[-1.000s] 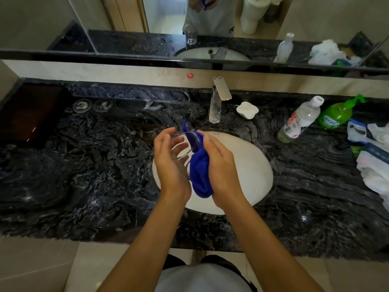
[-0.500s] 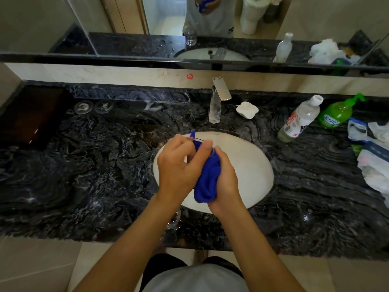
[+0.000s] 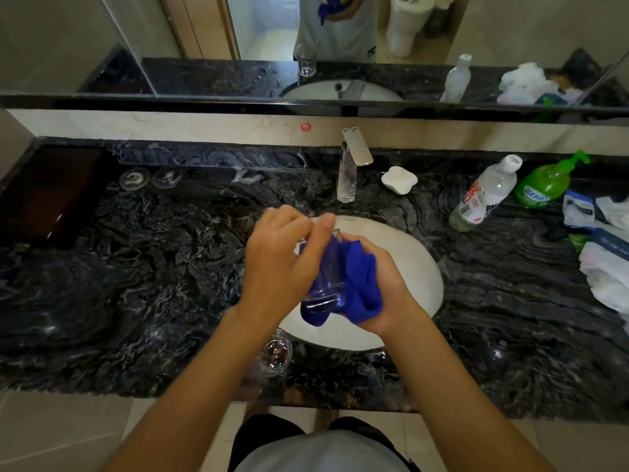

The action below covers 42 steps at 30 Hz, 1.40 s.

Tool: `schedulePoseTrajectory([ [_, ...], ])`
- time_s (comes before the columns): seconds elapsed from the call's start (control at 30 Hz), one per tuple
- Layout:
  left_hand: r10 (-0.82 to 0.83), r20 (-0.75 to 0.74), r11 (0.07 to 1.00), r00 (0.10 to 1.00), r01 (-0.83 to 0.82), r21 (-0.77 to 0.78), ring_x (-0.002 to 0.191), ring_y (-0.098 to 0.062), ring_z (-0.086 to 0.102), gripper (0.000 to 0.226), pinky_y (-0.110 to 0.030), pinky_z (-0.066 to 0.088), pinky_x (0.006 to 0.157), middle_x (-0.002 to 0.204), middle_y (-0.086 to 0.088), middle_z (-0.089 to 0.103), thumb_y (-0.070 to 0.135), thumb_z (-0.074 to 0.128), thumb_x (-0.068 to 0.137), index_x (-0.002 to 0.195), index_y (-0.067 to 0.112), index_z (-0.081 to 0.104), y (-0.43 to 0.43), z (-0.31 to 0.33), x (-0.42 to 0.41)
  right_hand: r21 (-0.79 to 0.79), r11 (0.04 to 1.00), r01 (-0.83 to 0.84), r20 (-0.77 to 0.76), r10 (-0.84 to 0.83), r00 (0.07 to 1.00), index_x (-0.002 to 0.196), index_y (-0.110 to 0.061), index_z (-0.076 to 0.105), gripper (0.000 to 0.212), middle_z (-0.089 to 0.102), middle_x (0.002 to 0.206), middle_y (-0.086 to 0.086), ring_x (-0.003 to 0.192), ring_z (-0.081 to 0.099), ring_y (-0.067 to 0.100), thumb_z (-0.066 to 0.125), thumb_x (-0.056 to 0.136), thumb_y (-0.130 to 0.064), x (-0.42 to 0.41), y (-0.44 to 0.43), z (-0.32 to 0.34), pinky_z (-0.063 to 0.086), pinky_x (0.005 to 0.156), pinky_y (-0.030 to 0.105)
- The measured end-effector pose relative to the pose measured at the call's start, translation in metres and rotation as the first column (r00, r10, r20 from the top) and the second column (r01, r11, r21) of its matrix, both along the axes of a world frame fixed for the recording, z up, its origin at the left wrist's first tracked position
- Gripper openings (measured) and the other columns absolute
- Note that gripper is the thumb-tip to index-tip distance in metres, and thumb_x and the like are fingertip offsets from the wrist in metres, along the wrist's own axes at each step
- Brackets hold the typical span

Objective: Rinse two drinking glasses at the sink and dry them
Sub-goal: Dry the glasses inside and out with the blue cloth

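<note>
Over the white oval sink (image 3: 417,267) my left hand (image 3: 282,260) grips a clear drinking glass (image 3: 323,284) from above, fingers wrapped round its upper part. A blue cloth (image 3: 360,284) is stuffed in and around the glass, and my right hand (image 3: 388,294) holds that cloth against the glass from the right. A second clear glass (image 3: 276,356) stands upright on the dark marble counter at the sink's front left rim, just under my left forearm. The chrome tap (image 3: 350,165) behind the sink shows no running water.
A white soap dish (image 3: 399,178) sits right of the tap. Further right lie a clear bottle (image 3: 483,195), a green pump bottle (image 3: 544,182) and packets and bags (image 3: 602,253). Two round coasters (image 3: 149,177) rest at the back left. A mirror runs above.
My left hand has shifted from the side of the glass to over its top. The glass has turned more upright, and the second glass on the counter has come into view.
</note>
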<state>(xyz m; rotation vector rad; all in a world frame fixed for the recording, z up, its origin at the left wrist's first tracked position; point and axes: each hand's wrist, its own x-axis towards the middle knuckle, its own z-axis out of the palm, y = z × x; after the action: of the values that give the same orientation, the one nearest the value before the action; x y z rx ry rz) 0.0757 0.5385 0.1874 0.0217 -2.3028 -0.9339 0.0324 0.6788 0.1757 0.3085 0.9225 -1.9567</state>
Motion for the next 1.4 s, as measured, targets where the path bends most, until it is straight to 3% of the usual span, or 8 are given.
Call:
schedulePoseTrajectory([
  [0.13, 0.017, 0.268, 0.994, 0.963, 0.013, -0.110, 0.047, -0.015, 0.046, 0.054, -0.033, 0.040, 0.052, 0.049, 0.007, 0.044, 0.049, 0.049, 0.101, 0.055, 0.021, 0.044, 0.005, 0.013, -0.009, 0.097, 0.994, 0.056, -0.159, -0.040, 0.986, 0.098, -0.009, 0.072, 0.038, 0.074, 0.087, 0.010, 0.075, 0.070, 0.021, 0.049, 0.103, -0.039, 0.000, -0.008, 0.004, 0.057, 0.067, 0.034],
  [0.43, -0.370, 0.045, 0.880, 0.928, 0.334, 0.339, 0.042, -0.022, 0.049, 0.067, -0.027, 0.037, 0.043, 0.045, -0.011, 0.049, 0.044, 0.054, 0.101, 0.052, -0.002, 0.049, -0.001, 0.012, 0.010, -0.109, 0.974, -0.197, -0.050, 0.192, 0.980, 0.117, -0.014, 0.065, 0.024, 0.073, 0.107, 0.012, 0.101, 0.069, 0.029, 0.064, 0.097, -0.026, 0.014, 0.003, 0.001, 0.041, 0.105, 0.042],
  [0.57, -0.494, 0.097, 0.862, 0.864, 0.471, 0.189, 0.042, -0.014, 0.047, 0.065, -0.029, 0.037, 0.042, 0.045, -0.005, 0.049, 0.045, 0.051, 0.102, 0.052, 0.002, 0.050, -0.006, 0.020, 0.009, 0.018, 0.999, -0.035, 0.091, 0.033, 0.995, 0.093, -0.020, 0.064, 0.039, 0.075, 0.074, -0.004, 0.075, 0.069, 0.014, 0.033, 0.108, -0.001, 0.034, 0.021, 0.005, 0.058, 0.061, 0.018],
  [0.83, -0.125, -0.013, 0.979, 0.992, 0.125, 0.160, 0.041, -0.012, 0.038, 0.064, -0.031, 0.031, 0.041, 0.045, 0.002, 0.040, 0.042, 0.051, 0.104, 0.050, 0.008, 0.042, -0.015, 0.001, 0.010, 0.005, 0.996, 0.086, -0.076, -0.086, 0.993, 0.098, -0.011, 0.075, 0.043, 0.073, 0.097, 0.014, 0.090, 0.070, 0.029, 0.056, 0.096, -0.050, 0.022, -0.014, 0.010, 0.057, 0.087, 0.045],
  [0.97, 0.154, 0.097, 0.933, 0.983, -0.177, 0.312, 0.042, -0.011, 0.030, 0.059, -0.033, 0.028, 0.042, 0.044, 0.001, 0.035, 0.034, 0.061, 0.100, 0.051, 0.010, 0.037, -0.002, -0.017, -0.003, 0.265, 0.776, 0.573, -0.890, -0.031, 0.455, 0.111, -0.025, 0.069, 0.021, 0.073, 0.103, -0.004, 0.099, 0.067, 0.012, 0.056, 0.100, -0.036, 0.031, -0.039, -0.007, 0.055, 0.089, 0.037],
  [1.13, 0.009, 0.340, 0.317, 0.940, -0.325, 0.891, 0.059, -0.019, 0.050, 0.038, -0.031, 0.046, 0.053, 0.057, 0.003, 0.054, 0.020, 0.053, 0.104, 0.066, 0.017, 0.057, 0.000, -0.042, -0.005, 0.102, 0.765, 0.636, -0.857, 0.393, -0.334, 0.119, -0.005, 0.074, 0.037, 0.071, 0.122, 0.009, 0.119, 0.062, 0.031, 0.065, 0.096, -0.032, 0.015, -0.033, -0.030, 0.048, 0.100, 0.048],
  [1.3, 0.064, 0.344, 0.108, 0.937, -0.350, 0.931, 0.066, -0.027, 0.060, 0.041, -0.041, 0.053, 0.069, 0.062, -0.004, 0.058, 0.039, 0.069, 0.096, 0.064, 0.014, 0.061, 0.012, -0.028, -0.015, -0.011, 0.805, 0.593, -0.816, 0.336, -0.470, 0.120, 0.000, 0.072, 0.040, 0.064, 0.130, 0.023, 0.129, 0.054, 0.040, 0.064, 0.099, -0.034, -0.001, -0.021, -0.046, 0.046, 0.103, 0.057],
  [1.4, 0.208, 0.311, 0.222, 0.927, -0.355, 0.908, 0.044, -0.015, 0.046, 0.055, -0.030, 0.043, 0.047, 0.047, 0.003, 0.047, 0.039, 0.059, 0.102, 0.052, 0.017, 0.051, 0.025, -0.021, -0.018, 0.038, 0.727, 0.686, -0.968, 0.198, -0.156, 0.133, -0.003, 0.062, 0.047, 0.050, 0.147, 0.021, 0.140, 0.046, 0.027, 0.049, 0.105, -0.039, 0.014, -0.032, -0.044, 0.044, 0.112, 0.042],
])
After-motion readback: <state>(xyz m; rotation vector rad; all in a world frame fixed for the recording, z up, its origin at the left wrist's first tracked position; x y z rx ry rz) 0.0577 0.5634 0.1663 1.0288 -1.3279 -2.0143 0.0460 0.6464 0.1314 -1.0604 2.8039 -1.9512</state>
